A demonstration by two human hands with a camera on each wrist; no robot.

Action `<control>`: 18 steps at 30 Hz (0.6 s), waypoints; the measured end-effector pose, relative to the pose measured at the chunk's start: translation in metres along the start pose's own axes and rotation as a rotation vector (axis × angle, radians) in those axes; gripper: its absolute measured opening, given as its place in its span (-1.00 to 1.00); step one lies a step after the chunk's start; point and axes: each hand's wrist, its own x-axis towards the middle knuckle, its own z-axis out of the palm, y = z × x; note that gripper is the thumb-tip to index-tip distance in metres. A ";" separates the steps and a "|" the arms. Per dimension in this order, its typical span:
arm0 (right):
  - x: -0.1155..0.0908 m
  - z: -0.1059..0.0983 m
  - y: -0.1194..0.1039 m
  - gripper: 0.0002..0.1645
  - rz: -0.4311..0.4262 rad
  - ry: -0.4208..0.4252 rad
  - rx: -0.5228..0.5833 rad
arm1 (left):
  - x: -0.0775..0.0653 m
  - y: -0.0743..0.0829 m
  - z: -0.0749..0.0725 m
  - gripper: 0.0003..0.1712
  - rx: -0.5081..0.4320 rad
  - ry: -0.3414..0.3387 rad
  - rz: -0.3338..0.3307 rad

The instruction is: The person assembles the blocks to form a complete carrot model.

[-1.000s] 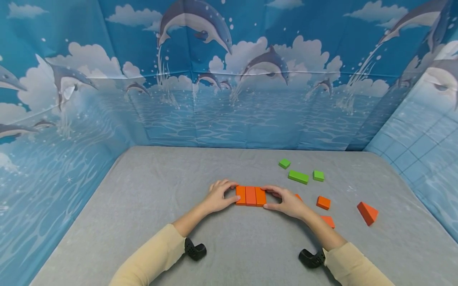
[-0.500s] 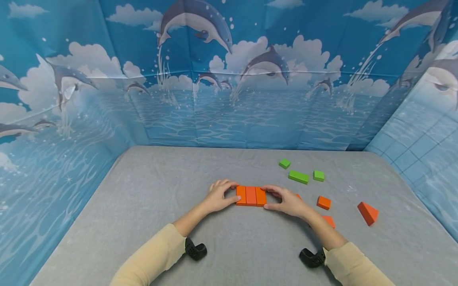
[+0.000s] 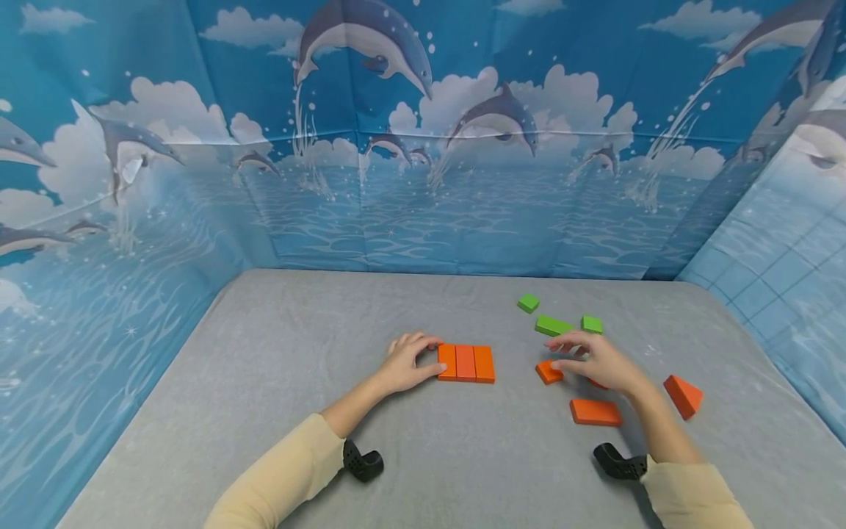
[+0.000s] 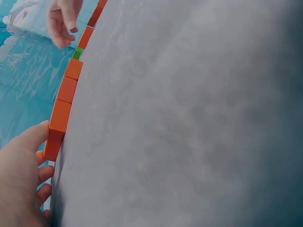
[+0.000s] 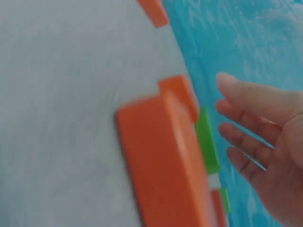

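Observation:
Three orange rectangular blocks lie side by side on the grey cloth, forming a row; the middle one is at the row's centre. My left hand pinches the row's left block, thumb at the front edge and fingertips at the back. Apart from the row, my right hand hovers with fingers loosely extended over a small orange block. Another orange block is mostly hidden beneath that hand. In the right wrist view the right hand holds nothing and looks clear of the blurred orange block.
A flat orange block lies in front of the right hand, and an orange triangular block sits farther right. Beyond the hand are a long green block and two small green blocks, one farther back. Dolphin-printed curtains surround the table.
My right hand has let go of the row's right end and moved right, above the loose orange blocks. The left hand and the row have stayed in place.

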 end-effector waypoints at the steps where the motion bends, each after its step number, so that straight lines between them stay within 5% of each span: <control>1: -0.002 -0.001 0.002 -0.58 -0.004 -0.015 -0.007 | 0.000 0.000 0.000 -0.51 -0.002 0.001 0.000; 6: -0.008 -0.001 0.008 -0.57 -0.032 -0.074 -0.036 | 0.000 -0.001 0.001 -0.51 0.000 0.001 0.000; 18: -0.008 0.004 0.012 -0.55 0.064 -0.104 -0.021 | -0.001 -0.001 0.001 -0.51 -0.006 -0.002 0.000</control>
